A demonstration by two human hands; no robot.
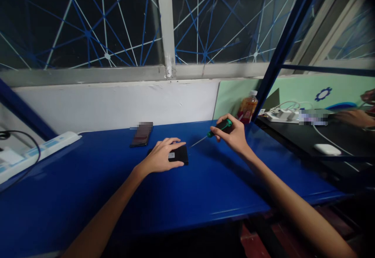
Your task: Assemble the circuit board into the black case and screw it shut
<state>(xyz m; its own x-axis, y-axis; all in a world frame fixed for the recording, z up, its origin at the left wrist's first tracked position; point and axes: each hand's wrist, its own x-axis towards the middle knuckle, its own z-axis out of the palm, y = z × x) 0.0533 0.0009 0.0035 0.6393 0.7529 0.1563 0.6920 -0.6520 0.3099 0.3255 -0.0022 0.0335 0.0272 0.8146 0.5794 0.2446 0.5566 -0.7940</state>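
My left hand (162,156) lies over a flat black rectangular box (182,154), holding it down on the blue table, thumb near its front edge and fingers stretched across the top. A small pale label shows between thumb and fingers; the box's left part is hidden under the hand. In my right hand (233,133) is a screwdriver (224,126) with a black and green handle, its fingers closed round it. The thin metal shaft slants down and left. Its tip is just right of the box and appears apart from it.
A dark phone-like slab (141,134) lies behind my left hand. At the left sits a white power strip (38,156) with a black cable. A bottle (248,107) stands by the blue frame post. On the right are a black surface (293,137), a white case (327,149) and another person's hand (356,117).
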